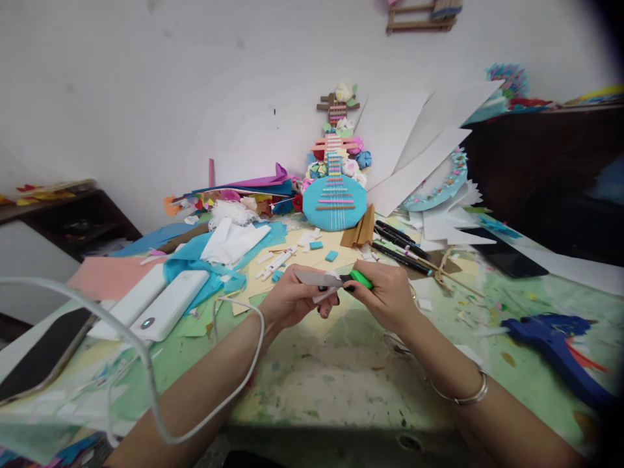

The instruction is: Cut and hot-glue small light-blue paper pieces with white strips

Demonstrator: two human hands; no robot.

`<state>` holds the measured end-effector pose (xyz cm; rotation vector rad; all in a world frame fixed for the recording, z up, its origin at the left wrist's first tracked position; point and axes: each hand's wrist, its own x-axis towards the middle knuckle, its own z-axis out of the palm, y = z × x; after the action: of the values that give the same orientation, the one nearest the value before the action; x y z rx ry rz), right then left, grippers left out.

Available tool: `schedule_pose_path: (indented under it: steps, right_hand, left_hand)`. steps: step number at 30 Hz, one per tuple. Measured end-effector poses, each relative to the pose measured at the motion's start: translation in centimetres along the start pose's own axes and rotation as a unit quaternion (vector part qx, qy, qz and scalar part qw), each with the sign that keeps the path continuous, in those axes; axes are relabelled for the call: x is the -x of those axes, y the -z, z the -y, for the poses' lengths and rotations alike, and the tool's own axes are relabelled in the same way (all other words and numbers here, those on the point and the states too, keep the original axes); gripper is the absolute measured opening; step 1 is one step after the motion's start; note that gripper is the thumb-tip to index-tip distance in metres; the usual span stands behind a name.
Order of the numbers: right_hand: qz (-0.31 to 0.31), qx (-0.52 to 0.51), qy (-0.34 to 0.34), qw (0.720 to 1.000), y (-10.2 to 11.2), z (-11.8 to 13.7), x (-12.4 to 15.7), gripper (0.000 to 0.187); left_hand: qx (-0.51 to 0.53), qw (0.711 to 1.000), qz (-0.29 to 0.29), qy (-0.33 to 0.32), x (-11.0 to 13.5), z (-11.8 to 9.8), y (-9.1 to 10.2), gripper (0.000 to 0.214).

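In the head view my right hand (387, 292) is closed round the green handle (361, 279) of a knife. Its wide grey blade (316, 279) points left and lies across the front of my left hand (287, 302). Curled fingers of that hand pinch a small pale piece (327, 294) just under the blade; its kind is too small to make out. Both hands meet above the front of the table. Behind them, a blue paper lute-like instrument (335, 203) with paper flowers leans upright against the wall.
A white cable (146, 364) loops over my left forearm. White power banks (170, 305) and a phone (43, 351) lie left. Black pens (402, 250), another phone (509, 252) and a blue glue gun (550, 344) lie right. Blue erasers (331, 256) and paper scraps lie beyond my hands.
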<state>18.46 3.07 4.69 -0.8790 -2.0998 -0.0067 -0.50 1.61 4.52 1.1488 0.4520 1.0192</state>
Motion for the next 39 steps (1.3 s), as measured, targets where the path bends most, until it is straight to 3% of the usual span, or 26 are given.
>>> schedule_pose_path:
  steps: [6, 15, 22, 39]
  right_hand:
    - [-0.004, -0.007, 0.000, 1.000, 0.0, 0.0, 0.0, 0.052]
    - [0.001, -0.004, -0.008, 1.000, -0.1, -0.9, -0.1, 0.053]
    - [0.006, 0.003, -0.001, 1.000, 0.0, -1.1, -0.1, 0.053]
    - [0.013, -0.016, 0.010, 1.000, 0.0, -0.2, 0.0, 0.052]
  left_hand:
    - [0.025, 0.999, 0.017, -0.013, 0.0, 0.2, -0.3, 0.024]
    - [0.005, 0.999, -0.002, -0.033, 0.2, -0.3, 0.3, 0.024]
    - [0.013, 0.998, 0.032, -0.046, 0.3, -0.5, 0.8, 0.019]
    - [-0.009, 1.000, 0.013, 0.014, 0.2, 0.0, -0.3, 0.027]
